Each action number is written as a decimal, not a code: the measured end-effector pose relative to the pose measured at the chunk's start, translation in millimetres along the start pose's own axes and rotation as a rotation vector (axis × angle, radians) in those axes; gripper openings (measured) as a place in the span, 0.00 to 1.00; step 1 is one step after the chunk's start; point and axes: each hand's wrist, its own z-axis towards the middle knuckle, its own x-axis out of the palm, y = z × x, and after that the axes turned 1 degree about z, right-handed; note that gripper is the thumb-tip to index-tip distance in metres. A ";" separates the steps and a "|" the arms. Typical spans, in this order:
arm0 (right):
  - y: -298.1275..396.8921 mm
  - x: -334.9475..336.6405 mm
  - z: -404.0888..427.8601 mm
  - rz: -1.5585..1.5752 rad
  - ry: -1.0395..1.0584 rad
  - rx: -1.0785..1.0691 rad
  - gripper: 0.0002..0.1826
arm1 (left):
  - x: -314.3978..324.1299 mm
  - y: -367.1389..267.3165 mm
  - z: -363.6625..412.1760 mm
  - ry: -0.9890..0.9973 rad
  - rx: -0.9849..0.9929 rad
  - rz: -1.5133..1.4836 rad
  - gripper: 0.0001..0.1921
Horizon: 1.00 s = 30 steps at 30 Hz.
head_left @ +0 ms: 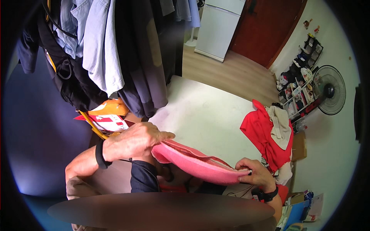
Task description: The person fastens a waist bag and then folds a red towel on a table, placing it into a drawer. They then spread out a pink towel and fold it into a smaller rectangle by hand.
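Observation:
A folded pink cloth (199, 167), possibly a towel, with a pale edge, sags between my two hands in front of my body. My left hand (138, 141) pinches its upper left corner, the index finger stretched out along the top. The other end, lower on the right, is gripped between thumb and fingers of my right hand (257, 173). Beyond the cloth lies a white tabletop (208, 112). Close by my right hand, a red garment (257, 127) and a beige cloth (279, 124) are heaped at the table's right side.
Hanging clothes (101, 52) crowd the left side, above an orange pouch (112, 107) and a red-and-white printed package (111, 122). A standing fan (329, 91) and a rack of shoes (297, 92) line the right wall. Farther off are a refrigerator (218, 31) and a reddish-brown door (268, 26).

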 end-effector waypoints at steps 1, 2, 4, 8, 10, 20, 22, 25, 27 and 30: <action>-3.6 1.1 11.7 0.032 -0.006 0.040 0.19 | -11.7 -4.4 -1.6 0.018 -0.014 0.062 0.21; -7.9 1.6 26.1 0.064 -0.008 0.079 0.17 | -11.8 3.1 -6.6 -0.009 -0.029 0.087 0.19; -35.5 -11.5 42.9 0.043 -0.131 0.019 0.15 | 12.6 44.7 18.6 0.031 -0.025 0.087 0.15; -63.6 -74.4 89.9 -0.046 -0.496 -0.202 0.14 | 0.1 80.1 80.8 -0.055 -0.062 0.255 0.09; -47.0 -103.2 108.0 -0.060 -0.641 -0.282 0.13 | -17.3 85.2 106.3 -0.206 -0.075 0.304 0.08; -37.7 -77.7 82.0 -0.462 -0.629 -0.414 0.15 | 13.5 83.2 88.0 -0.411 0.139 0.438 0.16; -77.7 -48.9 84.0 -0.444 -0.580 -0.361 0.15 | 59.4 92.4 62.8 -0.290 0.113 0.417 0.15; -158.5 -1.0 71.8 -0.406 -0.415 -0.181 0.13 | 147.1 113.2 31.3 -0.188 0.119 0.352 0.13; -180.8 23.7 65.8 -0.393 -0.361 -0.145 0.13 | 196.5 119.5 6.7 -0.004 0.043 0.278 0.12; -182.3 48.7 63.1 -0.548 -0.214 -0.086 0.14 | 223.1 113.1 -13.4 0.236 0.055 0.186 0.16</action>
